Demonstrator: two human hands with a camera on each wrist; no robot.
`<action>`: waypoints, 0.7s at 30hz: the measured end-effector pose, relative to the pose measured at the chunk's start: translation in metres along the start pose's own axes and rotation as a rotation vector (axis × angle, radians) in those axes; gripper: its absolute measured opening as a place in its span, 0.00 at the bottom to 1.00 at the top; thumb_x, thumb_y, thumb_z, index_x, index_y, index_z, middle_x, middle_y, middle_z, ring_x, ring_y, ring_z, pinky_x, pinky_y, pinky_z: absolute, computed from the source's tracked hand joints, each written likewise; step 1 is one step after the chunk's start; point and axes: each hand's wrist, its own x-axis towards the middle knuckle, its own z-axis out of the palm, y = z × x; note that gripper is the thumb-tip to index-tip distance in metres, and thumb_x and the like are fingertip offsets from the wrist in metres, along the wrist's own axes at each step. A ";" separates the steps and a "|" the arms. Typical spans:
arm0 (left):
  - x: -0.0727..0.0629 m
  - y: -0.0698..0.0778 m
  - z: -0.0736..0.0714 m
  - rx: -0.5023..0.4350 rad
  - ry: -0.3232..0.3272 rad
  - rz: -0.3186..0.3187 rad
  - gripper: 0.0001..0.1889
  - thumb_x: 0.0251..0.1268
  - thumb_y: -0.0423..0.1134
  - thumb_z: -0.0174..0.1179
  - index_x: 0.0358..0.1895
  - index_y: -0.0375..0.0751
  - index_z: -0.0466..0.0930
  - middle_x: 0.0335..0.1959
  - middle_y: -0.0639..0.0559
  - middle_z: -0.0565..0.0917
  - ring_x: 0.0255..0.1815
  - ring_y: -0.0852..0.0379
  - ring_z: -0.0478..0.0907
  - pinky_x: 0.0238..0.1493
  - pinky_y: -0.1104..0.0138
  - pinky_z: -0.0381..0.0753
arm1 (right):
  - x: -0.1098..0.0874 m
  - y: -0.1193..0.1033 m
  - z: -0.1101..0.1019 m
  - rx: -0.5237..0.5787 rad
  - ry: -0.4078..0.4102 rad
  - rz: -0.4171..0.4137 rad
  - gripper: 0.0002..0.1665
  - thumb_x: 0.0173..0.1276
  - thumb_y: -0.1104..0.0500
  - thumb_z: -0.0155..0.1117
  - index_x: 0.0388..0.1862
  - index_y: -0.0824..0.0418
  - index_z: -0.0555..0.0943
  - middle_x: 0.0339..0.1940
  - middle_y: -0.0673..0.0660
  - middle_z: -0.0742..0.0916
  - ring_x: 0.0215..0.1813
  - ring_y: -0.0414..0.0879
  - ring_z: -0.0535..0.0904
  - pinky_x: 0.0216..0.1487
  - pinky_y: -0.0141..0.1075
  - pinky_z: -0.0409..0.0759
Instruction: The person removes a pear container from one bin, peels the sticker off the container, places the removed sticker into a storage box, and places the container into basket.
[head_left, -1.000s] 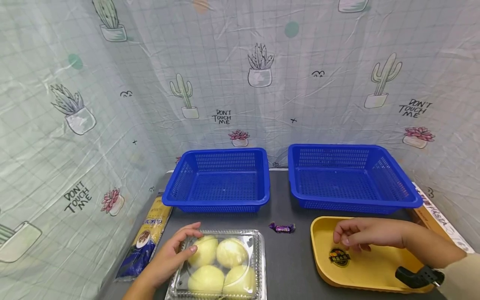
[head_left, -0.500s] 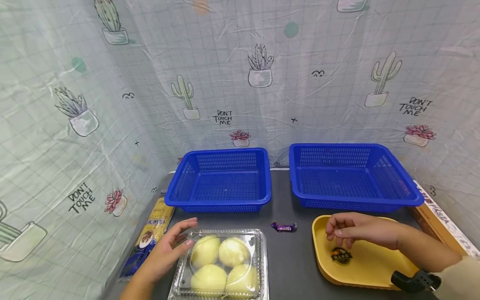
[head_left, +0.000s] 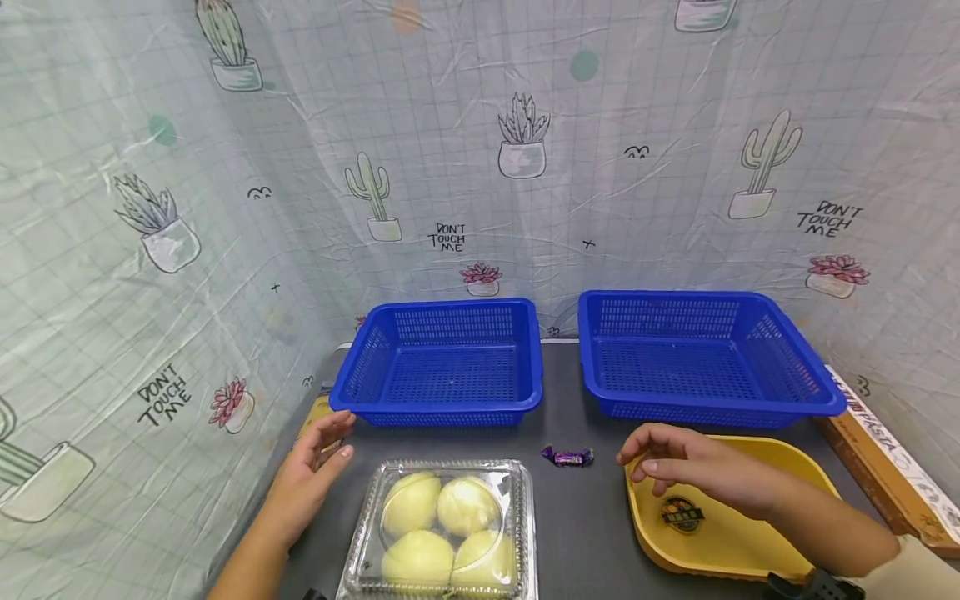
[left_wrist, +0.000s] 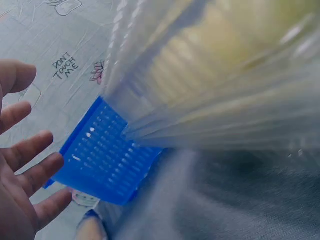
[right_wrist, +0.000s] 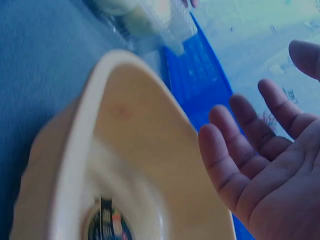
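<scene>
My left hand [head_left: 303, 475] hovers left of a clear plastic clamshell box [head_left: 378, 517] holding several round pale-yellow fruits [head_left: 418, 557]. Its fingers are loosely spread with nothing in them; the left wrist view shows the same fingers [left_wrist: 37, 170] apart from the box [left_wrist: 225, 65]. Beneath this hand lies a yellow packet [head_left: 317, 410], mostly hidden by the hand and forearm. Over the left rim of a yellow plastic tray [head_left: 735, 546] hangs my right hand [head_left: 697, 467], relaxed and holding nothing. Its palm [right_wrist: 280, 185] faces the tray wall in the right wrist view.
Two blue perforated baskets stand at the back, a left basket [head_left: 442, 407] and a right basket [head_left: 712, 403]. Between box and tray lies a purple wrapped candy [head_left: 568, 457]. A long pasta box [head_left: 881, 467] runs along the right side. Patterned curtain [head_left: 480, 125] encloses the table.
My left hand has moved off the fruit box leftward, over the yellow packet. The right hand has shifted left to the tray's edge. Box, candy and baskets stay put.
</scene>
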 end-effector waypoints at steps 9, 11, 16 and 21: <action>0.011 -0.003 -0.014 0.083 0.033 -0.029 0.23 0.82 0.32 0.58 0.74 0.31 0.70 0.69 0.33 0.75 0.66 0.66 0.72 0.59 0.79 0.73 | 0.011 -0.004 0.021 -0.025 0.053 0.011 0.24 0.86 0.57 0.53 0.74 0.66 0.71 0.72 0.65 0.76 0.70 0.56 0.76 0.59 0.48 0.84; 0.013 -0.005 -0.017 0.108 0.038 -0.028 0.23 0.83 0.32 0.57 0.74 0.30 0.71 0.70 0.33 0.75 0.65 0.69 0.71 0.57 0.80 0.73 | 0.014 -0.003 0.024 -0.027 0.069 0.003 0.25 0.86 0.57 0.54 0.74 0.66 0.70 0.74 0.65 0.75 0.71 0.61 0.74 0.59 0.47 0.84; 0.020 -0.014 -0.023 0.155 0.045 -0.069 0.23 0.84 0.34 0.57 0.75 0.33 0.70 0.73 0.34 0.73 0.69 0.56 0.70 0.57 0.81 0.71 | 0.021 -0.004 0.035 -0.049 0.107 -0.025 0.25 0.85 0.57 0.56 0.75 0.65 0.70 0.75 0.67 0.74 0.73 0.68 0.71 0.60 0.45 0.84; 0.029 -0.020 -0.029 0.171 0.041 -0.104 0.24 0.84 0.36 0.57 0.76 0.34 0.69 0.75 0.31 0.70 0.72 0.42 0.68 0.53 0.82 0.73 | 0.030 -0.006 0.045 -0.120 0.149 -0.027 0.27 0.84 0.54 0.60 0.76 0.62 0.71 0.77 0.66 0.74 0.74 0.71 0.69 0.63 0.47 0.80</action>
